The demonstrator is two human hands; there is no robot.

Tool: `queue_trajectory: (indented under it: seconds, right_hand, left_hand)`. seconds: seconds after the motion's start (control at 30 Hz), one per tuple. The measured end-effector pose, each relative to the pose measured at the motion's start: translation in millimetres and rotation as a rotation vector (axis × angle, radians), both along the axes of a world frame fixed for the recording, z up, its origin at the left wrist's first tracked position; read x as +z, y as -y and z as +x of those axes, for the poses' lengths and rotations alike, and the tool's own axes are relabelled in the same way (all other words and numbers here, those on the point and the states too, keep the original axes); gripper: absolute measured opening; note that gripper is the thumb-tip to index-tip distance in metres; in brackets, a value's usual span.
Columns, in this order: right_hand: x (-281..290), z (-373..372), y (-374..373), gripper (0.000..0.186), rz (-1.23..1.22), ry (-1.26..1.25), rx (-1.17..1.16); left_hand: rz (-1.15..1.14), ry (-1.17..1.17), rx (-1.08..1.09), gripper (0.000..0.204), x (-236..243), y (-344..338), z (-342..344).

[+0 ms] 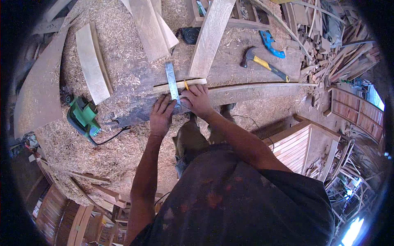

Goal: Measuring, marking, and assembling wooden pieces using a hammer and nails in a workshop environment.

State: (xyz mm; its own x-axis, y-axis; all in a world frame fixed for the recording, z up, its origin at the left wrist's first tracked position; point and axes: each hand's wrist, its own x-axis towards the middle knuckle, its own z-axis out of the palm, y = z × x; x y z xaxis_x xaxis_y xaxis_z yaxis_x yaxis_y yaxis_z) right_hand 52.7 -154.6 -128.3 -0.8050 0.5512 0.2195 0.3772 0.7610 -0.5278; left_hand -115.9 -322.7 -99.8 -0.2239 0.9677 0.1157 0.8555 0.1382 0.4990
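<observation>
My left hand presses flat on the lower end of a metal square ruler that lies across a thin pale wood strip on the workbench. My right hand grips a yellow pencil, its tip against the strip just right of the ruler. A long narrow plank runs off to the right along the bench edge.
A green electric planer with a black cord sits to the left in wood shavings. A yellow-handled hammer and a blue tool lie to the right. Several boards lean across the bench. Offcuts pile at the far right; slatted wooden frames stand below.
</observation>
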Motion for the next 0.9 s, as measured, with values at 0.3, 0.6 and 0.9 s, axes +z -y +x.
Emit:
queue_trajectory:
  seconds: [0.3,0.6,0.9]
  right_hand:
    - [-4,0,1,0.034,0.032,-0.023,-0.004]
    - [39,5,7,0.042,0.044,0.038,0.021]
    - [45,8,38,0.049,-0.482,0.112,-0.012]
  left_hand:
    - [-0.007,0.009,0.023,0.058,2,-1,1]
    - [-0.013,-0.021,0.01,0.054,12,-5,-1]
    - [-0.012,-0.044,-0.018,0.049,11,-7,-5]
